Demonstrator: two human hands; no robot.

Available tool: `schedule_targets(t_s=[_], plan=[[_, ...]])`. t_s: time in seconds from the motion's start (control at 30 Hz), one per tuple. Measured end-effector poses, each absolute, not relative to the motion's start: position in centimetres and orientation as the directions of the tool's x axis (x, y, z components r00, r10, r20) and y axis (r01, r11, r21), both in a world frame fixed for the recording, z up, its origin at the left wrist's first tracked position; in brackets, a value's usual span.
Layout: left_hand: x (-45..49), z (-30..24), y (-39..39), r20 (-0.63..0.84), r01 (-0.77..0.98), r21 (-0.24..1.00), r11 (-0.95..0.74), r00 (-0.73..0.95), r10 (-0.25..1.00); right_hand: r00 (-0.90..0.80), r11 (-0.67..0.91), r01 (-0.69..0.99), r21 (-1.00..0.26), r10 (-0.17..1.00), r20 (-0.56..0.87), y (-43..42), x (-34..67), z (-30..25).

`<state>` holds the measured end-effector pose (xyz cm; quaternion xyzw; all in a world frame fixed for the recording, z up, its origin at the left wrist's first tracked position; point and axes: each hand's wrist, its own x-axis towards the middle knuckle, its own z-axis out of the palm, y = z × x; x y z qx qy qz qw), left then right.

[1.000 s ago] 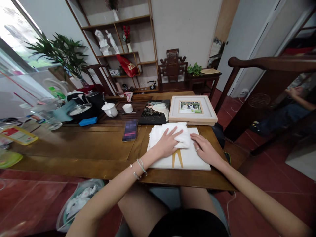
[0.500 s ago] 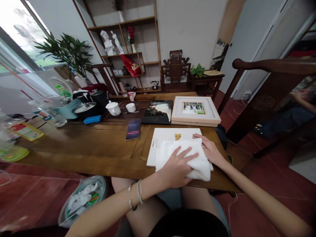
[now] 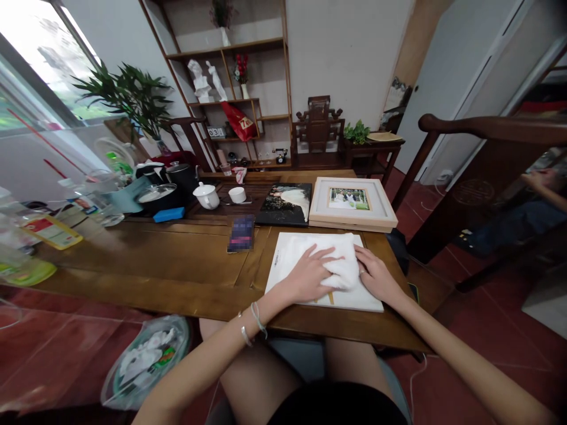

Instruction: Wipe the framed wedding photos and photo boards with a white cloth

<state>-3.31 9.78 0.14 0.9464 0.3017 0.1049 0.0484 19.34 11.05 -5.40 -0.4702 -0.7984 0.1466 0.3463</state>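
Observation:
A bunched white cloth (image 3: 344, 260) lies on a white board (image 3: 283, 243) at the table's near edge. My left hand (image 3: 310, 274) grips the cloth from above, its fingers spread over the folds and pressing down. My right hand (image 3: 376, 274) rests on the board's right side, fingers stretched out and open, their tips beside the cloth's edge. Small gold-coloured fittings (image 3: 330, 298) show on the board just below the cloth. Most of the board's middle is hidden under the cloth and my left hand.
Behind the board lie a pale wooden picture frame (image 3: 319, 208), a dark photo panel (image 3: 283, 203) and a phone (image 3: 240, 234). A teapot (image 3: 206, 196), a blue block (image 3: 169, 215) and bottles (image 3: 48, 231) stand leftward. A lined bin (image 3: 146, 360) is below; a chair (image 3: 469, 177) stands right.
The cloth and my left hand have moved away from me, up the board, uncovering its near edge. My right hand stays at the board's right side, slightly lower.

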Motion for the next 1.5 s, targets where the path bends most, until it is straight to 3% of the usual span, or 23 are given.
schedule_targets(t_s=[0.17,0.3,0.4,0.5,0.63,1.07,1.37,1.5], plan=[[-4.2,1.0,4.7,0.12,0.435,0.24,-0.868,0.874,0.471,-0.309,0.49,0.637,-0.595,0.87,0.385,10.9,19.6,-5.4],[-5.4,1.5,5.4,0.101,0.368,0.31,-0.876,0.904,0.415,-0.312,0.495,0.647,-0.58,0.866,0.391,11.0,19.6,-5.7],[-6.5,1.5,9.0,0.121,0.474,0.338,-0.813,0.835,0.537,-0.292,0.488,0.677,-0.551,0.865,0.408,11.0,19.4,-5.7],[-7.4,1.5,12.8,0.118,0.59,0.457,-0.665,0.701,0.703,-0.289,0.494,0.687,-0.533,0.858,0.424,11.0,19.2,-5.6],[-7.1,2.0,15.7,0.066,0.588,0.58,-0.564,0.657,0.751,-0.288,0.496,0.7,-0.513,0.854,0.433,10.9,19.0,-5.5],[1.0,2.9,18.3,0.013,0.547,0.485,-0.682,0.776,0.631,-0.314,0.509,0.713,-0.482,0.847,0.43,10.7,19.0,-4.8],[-6.5,1.3,16.4,0.096,0.582,0.5,-0.642,0.699,0.708,-0.31,0.525,0.692,-0.494,0.836,0.453,10.9,19.3,-5.5],[-9.1,0.6,14.7,0.072,0.692,0.41,-0.594,0.624,0.778,-0.307,0.514,0.702,-0.493,0.843,0.442,10.9,19.3,-5.6]])
